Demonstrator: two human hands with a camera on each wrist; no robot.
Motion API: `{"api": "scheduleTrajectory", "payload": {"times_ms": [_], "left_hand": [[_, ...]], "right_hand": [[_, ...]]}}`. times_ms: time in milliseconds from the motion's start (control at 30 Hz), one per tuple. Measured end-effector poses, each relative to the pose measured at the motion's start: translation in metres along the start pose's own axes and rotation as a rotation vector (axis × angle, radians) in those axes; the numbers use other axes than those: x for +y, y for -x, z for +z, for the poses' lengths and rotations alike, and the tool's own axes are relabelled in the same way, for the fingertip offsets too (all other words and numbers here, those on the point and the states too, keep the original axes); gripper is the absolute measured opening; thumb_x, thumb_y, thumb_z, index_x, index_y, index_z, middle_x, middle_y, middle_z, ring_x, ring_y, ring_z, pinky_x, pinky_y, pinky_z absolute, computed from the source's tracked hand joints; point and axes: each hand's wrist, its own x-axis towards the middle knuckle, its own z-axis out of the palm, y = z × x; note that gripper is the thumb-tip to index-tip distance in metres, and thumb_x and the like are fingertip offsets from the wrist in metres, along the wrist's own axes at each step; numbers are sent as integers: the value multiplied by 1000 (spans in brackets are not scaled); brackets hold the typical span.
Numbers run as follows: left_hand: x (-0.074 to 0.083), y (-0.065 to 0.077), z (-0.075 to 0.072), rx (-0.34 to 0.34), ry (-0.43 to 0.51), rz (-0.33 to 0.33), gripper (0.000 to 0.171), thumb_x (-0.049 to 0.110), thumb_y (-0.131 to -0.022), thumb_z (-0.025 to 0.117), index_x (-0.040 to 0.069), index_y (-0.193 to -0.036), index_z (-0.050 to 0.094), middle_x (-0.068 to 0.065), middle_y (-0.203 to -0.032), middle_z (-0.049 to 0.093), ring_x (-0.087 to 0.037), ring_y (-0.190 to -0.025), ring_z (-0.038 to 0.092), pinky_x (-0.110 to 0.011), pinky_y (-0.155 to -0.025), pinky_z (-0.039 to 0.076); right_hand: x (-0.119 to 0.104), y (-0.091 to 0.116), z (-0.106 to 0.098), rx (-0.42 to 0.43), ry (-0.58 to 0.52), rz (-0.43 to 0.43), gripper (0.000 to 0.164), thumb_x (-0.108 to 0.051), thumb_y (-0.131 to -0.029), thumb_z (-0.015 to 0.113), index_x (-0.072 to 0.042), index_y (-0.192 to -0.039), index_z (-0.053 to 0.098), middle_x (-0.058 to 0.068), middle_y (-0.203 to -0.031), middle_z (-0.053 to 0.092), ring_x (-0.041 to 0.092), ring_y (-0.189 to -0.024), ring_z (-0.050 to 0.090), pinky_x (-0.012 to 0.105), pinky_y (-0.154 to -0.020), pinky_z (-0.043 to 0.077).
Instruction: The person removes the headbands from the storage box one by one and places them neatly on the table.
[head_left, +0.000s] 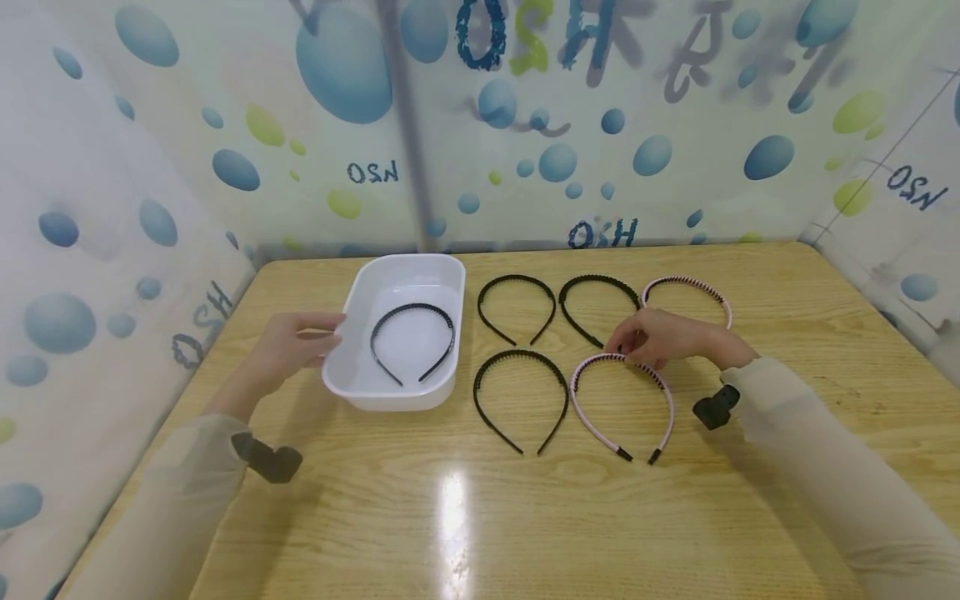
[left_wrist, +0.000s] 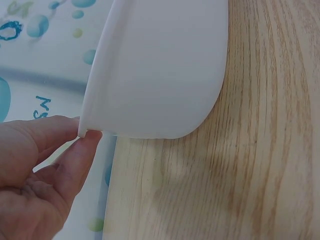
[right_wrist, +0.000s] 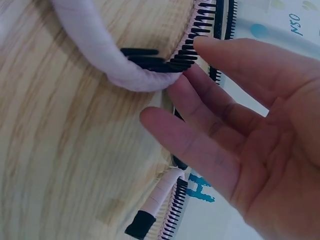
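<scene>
My left hand (head_left: 303, 342) pinches the left rim of a white plastic basin (head_left: 345, 367) between thumb and fingers; the left wrist view shows this grip on the rim (left_wrist: 87, 125) up close. Inside the basin lies a black toothed headband (head_left: 412, 307). At the top of the front pink headband (head_left: 670, 417), my right hand (head_left: 660, 337) holds the band with its fingertips. In the right wrist view, the thumb is by the black teeth of that pink headband (right_wrist: 90, 40) and the other fingers reach its outer side. This headband has black end caps.
Beside the basin, black headbands lie at the back (head_left: 517, 277) and front (head_left: 521, 353). Another black headband (head_left: 600, 278) and a second pink headband (head_left: 690, 283) lie behind my right hand. A patterned curtain (head_left: 525, 192) borders the wooden table (head_left: 375, 517).
</scene>
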Motion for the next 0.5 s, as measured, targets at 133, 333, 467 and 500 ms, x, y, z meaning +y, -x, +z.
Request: {"api": "scheduleTrajectory", "payload": {"times_ms": [133,333,467,500], "left_hand": [[0,0,0,-1,2,5,41,2,-91,53,-12,-128,43,-29,-133,40,-41,-116,46,-29,-80,54],[0,0,0,-10,4,12,41,1,-91,53,-12,-129,42,-28,-136,37,-41,-116,45,-29,-81,53],[0,0,0,-6,-1,14,41,1,-91,53,-12,-128,42,-29,-134,39,-42,-116,46,-29,-81,53],[0,0,0,-3,-3,14,41,1,-91,53,-12,-128,43,-29,-134,39,-42,-115,46,-29,-81,53]], "right_hand": [[-2,1,-2,6,3,6,26,0,-89,54,2,-114,59,12,-87,59,16,-56,46,27,-42,42],[-10,0,-9,29,33,6,27,-3,-89,56,2,-115,59,10,-88,59,21,-70,51,32,-47,48],[-18,-4,-14,33,47,1,28,-3,-90,55,3,-117,57,12,-92,59,27,-73,53,37,-50,50],[-21,-5,-15,36,51,6,28,-3,-90,55,3,-117,57,12,-93,59,29,-74,54,39,-51,51]]}}
